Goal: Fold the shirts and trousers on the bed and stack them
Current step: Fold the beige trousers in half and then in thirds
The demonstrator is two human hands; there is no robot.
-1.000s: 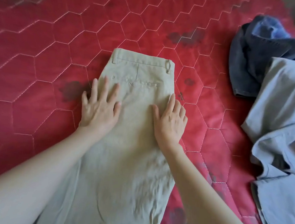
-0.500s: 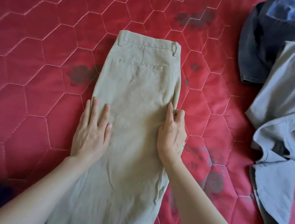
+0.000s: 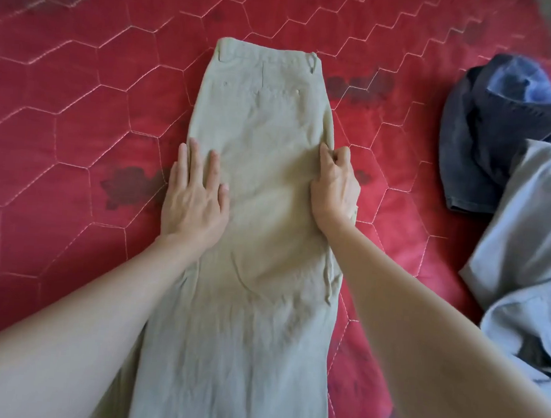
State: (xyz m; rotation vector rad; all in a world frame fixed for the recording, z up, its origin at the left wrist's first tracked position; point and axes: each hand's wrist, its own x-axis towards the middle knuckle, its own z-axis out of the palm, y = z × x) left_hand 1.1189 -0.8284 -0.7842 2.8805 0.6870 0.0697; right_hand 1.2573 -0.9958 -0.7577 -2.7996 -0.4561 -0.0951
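On the red bed [image 3: 76,127], left hand [image 3: 195,199] presses khaki trousers [image 3: 249,272] flat-fingered; right hand [image 3: 335,187] pinches their edge.

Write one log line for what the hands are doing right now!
stage: folding | khaki trousers flat on red bed | left hand pressing flat | right hand pinching trouser edge | grey shirt unfolded

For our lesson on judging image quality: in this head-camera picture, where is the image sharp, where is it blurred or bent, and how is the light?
Head view: soft, even light, no glare; left hand and khaki trousers fairly sharp; right forearm and grey-blue shirt smeared by motion blur; top right corner blurred; hexagon stitching on the red quilt bends with wide-angle distortion.
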